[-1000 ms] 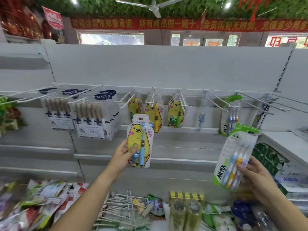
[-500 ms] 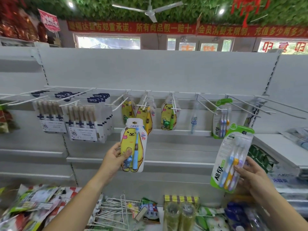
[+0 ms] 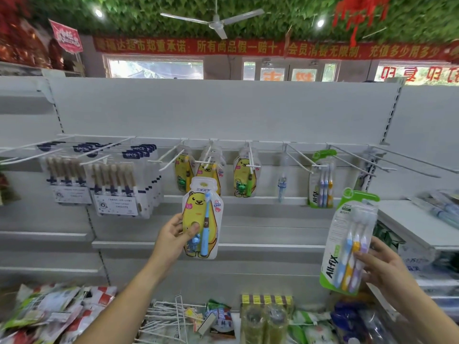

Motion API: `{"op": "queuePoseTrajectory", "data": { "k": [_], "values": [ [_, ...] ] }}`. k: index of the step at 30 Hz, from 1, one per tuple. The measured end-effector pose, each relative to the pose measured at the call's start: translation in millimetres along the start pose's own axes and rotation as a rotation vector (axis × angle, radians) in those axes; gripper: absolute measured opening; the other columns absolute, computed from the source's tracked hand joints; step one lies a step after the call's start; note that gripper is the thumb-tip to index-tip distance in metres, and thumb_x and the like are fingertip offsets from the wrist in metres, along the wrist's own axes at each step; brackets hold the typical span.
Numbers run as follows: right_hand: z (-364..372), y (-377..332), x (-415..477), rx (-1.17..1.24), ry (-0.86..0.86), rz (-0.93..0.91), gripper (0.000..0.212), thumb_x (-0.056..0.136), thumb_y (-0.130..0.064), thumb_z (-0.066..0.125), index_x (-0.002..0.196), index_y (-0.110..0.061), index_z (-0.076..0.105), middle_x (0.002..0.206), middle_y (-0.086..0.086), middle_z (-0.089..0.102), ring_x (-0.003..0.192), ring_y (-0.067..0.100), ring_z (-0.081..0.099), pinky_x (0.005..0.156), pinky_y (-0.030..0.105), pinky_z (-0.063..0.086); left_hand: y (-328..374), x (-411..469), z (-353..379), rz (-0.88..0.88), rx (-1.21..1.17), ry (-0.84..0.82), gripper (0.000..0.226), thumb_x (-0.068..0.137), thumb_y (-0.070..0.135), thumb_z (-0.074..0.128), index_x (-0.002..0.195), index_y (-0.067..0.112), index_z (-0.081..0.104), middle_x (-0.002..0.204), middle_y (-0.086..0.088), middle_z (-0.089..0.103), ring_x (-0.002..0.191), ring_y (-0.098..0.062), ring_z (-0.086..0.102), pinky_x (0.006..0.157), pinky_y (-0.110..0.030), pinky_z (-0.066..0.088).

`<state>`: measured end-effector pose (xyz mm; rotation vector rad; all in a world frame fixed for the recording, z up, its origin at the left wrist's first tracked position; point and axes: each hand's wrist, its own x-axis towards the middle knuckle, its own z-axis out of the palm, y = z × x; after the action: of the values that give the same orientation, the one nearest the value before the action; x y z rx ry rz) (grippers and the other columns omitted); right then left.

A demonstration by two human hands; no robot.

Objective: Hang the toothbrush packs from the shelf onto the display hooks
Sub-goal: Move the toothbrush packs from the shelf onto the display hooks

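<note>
My left hand grips a yellow bear-shaped toothbrush pack upright, thumb on its front. It sits just below the white display hooks where similar yellow bear packs hang. My right hand holds a green and white three-brush pack by its lower right edge, tilted, below and right of a matching green pack on a hook. A single small brush pack hangs between them.
Boxed multi-packs of brushes fill the left hooks. Bare hooks stick out at the right. Below lie loose wire hooks, bagged goods, and bottles. A white side shelf stands right.
Both hands have risen a little with their packs, and the bear pack has come closer to the hooks. The view has tilted slightly upward.
</note>
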<state>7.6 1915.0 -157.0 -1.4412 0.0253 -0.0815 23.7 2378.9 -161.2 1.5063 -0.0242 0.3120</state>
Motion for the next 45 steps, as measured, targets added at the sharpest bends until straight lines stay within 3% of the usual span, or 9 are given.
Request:
{"op": "queuePoseTrajectory", "data": {
  "k": [5,8,12,17,22,28,32,37,45],
  "values": [
    [2.1,-2.2,2.0,-0.002,-0.008,0.019,0.038,0.086,0.004,0.062,0.123,-0.006,0.062,0.104,0.024,0.073,0.074,0.031,0.075,0.056,0.039,0.063,4.4,-5.1,-1.6,0.020,-0.015,0.013,0.083,0.052,0.064,0.091,0.118,0.022,0.064,0.108,0.000,0.078,0.099,-0.019,0.075,0.085,-0.041,0.060],
    [5.9,-4.9,0.4,0.017,0.003,0.014,0.045,0.072,-0.006,0.067,0.117,-0.015,0.066,0.098,0.018,0.076,0.073,0.030,0.076,0.057,0.040,0.063,5.6,-6.6,-2.8,0.018,-0.018,0.020,0.081,0.052,0.059,0.092,0.117,0.020,0.064,0.106,-0.002,0.078,0.097,-0.020,0.076,0.080,-0.036,0.063],
    [11.3,-4.3,-3.3,0.031,-0.002,0.019,0.044,0.072,-0.005,0.067,0.114,-0.016,0.066,0.096,0.017,0.077,0.073,0.032,0.075,0.060,0.046,0.064,1.7,-8.2,1.0,0.008,-0.004,-0.003,0.044,0.075,0.024,0.079,0.116,0.016,0.065,0.104,-0.004,0.079,0.098,-0.025,0.076,0.078,-0.035,0.063],
    [8.2,-4.4,-7.4,0.032,0.009,0.030,0.043,0.081,0.002,0.065,0.121,-0.013,0.065,0.104,0.021,0.074,0.077,0.034,0.075,0.061,0.046,0.064,2.5,-8.3,5.6,0.015,-0.012,-0.018,0.042,0.077,0.017,0.077,0.117,0.013,0.064,0.103,-0.005,0.079,0.095,-0.023,0.076,0.075,-0.032,0.063],
    [7.2,-10.5,-11.5,0.029,0.002,0.019,0.048,0.074,-0.005,0.067,0.122,-0.010,0.063,0.104,0.022,0.074,0.077,0.034,0.075,0.059,0.045,0.063,3.4,-6.6,4.2,0.031,-0.030,-0.026,0.053,0.071,0.027,0.082,0.119,0.014,0.064,0.105,-0.005,0.079,0.096,-0.024,0.076,0.076,-0.034,0.064],
    [14.1,-12.5,-15.0,0.035,-0.012,0.022,0.045,0.077,-0.003,0.065,0.121,-0.011,0.063,0.099,0.019,0.076,0.075,0.032,0.076,0.057,0.043,0.063,3.7,-10.1,-3.1,0.023,-0.019,-0.012,0.102,0.038,0.066,0.094,0.121,0.015,0.064,0.108,-0.005,0.078,0.097,-0.024,0.076,0.081,-0.040,0.063],
    [20.9,-14.1,-14.2,0.056,-0.027,0.029,0.040,0.079,0.000,0.063,0.115,-0.016,0.065,0.093,0.015,0.077,0.071,0.029,0.076,0.054,0.040,0.063,7.4,-10.1,-8.1,0.055,-0.035,0.014,0.105,0.034,0.067,0.095,0.118,0.013,0.065,0.105,-0.008,0.078,0.095,-0.025,0.076,0.077,-0.035,0.063],
    [24.8,-14.0,-12.3,0.057,-0.030,0.028,0.044,0.072,-0.005,0.065,0.115,-0.015,0.066,0.099,0.017,0.076,0.075,0.029,0.076,0.057,0.039,0.063,13.1,-9.6,-17.3,0.049,-0.037,0.026,0.107,0.038,0.064,0.096,0.124,0.010,0.063,0.110,-0.010,0.077,0.101,-0.030,0.075,0.091,-0.052,0.059],
    [31.5,-10.3,-12.8,0.066,-0.049,0.039,0.041,0.073,-0.002,0.065,0.113,-0.011,0.065,0.093,0.014,0.077,0.072,0.027,0.076,0.056,0.036,0.062,15.0,-16.8,-22.0,0.051,-0.014,0.018,0.103,0.039,0.066,0.095,0.121,0.011,0.064,0.109,-0.010,0.077,0.100,-0.031,0.075,0.092,-0.055,0.058]
  ]
}}
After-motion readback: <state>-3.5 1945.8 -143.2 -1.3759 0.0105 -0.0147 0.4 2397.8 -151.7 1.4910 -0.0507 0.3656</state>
